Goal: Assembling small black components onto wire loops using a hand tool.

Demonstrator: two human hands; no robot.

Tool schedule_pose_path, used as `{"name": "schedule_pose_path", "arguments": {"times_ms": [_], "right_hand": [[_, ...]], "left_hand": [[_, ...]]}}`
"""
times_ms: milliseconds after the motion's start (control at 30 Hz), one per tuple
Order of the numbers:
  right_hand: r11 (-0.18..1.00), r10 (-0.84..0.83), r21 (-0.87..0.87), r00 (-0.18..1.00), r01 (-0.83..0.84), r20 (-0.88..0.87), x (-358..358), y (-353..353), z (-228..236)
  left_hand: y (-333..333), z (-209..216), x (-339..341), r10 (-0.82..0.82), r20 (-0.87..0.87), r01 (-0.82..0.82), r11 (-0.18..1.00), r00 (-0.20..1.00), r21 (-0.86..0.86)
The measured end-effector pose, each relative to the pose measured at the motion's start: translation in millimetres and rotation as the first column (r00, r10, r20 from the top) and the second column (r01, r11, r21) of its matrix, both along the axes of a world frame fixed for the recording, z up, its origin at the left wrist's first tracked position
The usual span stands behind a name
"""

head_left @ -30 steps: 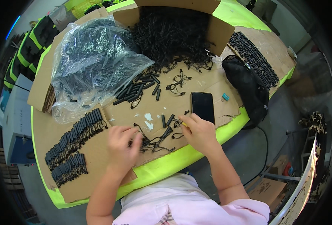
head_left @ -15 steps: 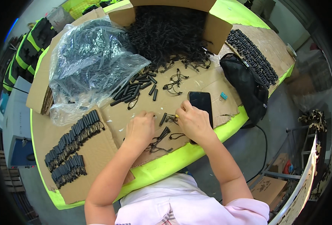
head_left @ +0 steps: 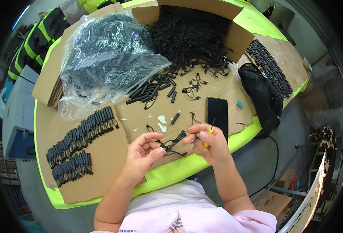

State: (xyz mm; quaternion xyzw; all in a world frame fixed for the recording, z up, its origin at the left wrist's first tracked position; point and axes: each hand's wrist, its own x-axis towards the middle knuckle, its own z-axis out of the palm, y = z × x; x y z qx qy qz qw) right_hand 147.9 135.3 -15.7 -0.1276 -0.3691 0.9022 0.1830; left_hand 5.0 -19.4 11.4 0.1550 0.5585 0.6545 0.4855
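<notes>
One cardboard-covered table (head_left: 101,155), lime-edged.

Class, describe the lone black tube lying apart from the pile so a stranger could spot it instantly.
Start at the open cardboard box of black cords at the far edge. Come toward the black phone lying flat on the cardboard. Just left of it lies the single tube, tilted and alone beside white scraps, unlike the clustered tubes farther back.

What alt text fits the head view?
Two hands, left hand and right hand, hold a black cord piece over a cardboard-covered table; the right also grips a thin yellow-handled tool. Rows of tubes, a phone nearby.
</notes>
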Motion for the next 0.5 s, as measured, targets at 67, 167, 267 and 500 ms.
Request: {"name": "schedule_pose_path", "arguments": {"times_ms": [67,167,267,500], "right_hand": [[0.999,0.029,0.025,0.999,-0.030,0.040,0,-14,14],[0.982,0.012,0.183,0.988,-0.041,0.154,-6,-33,10],[0.227,-0.350,0.967,0.936,0.114,-0.028,-8,-49,-4],[-0.209,-0.396,0.961,0.883,0.181,-0.252,-10,-54,6]], "left_hand": [[-4,-2,-1,0.028,0.076,-0.030,0.999,0.997,0.035],[-5,-10,2,0.074,0.219,-0.101,0.988,0.973,0.114],[-3,-13,8,0.136,0.305,-0.190,0.969,0.943,0.158],[-3,-16,15,0.181,0.380,-0.276,0.937,0.907,0.213]]}}
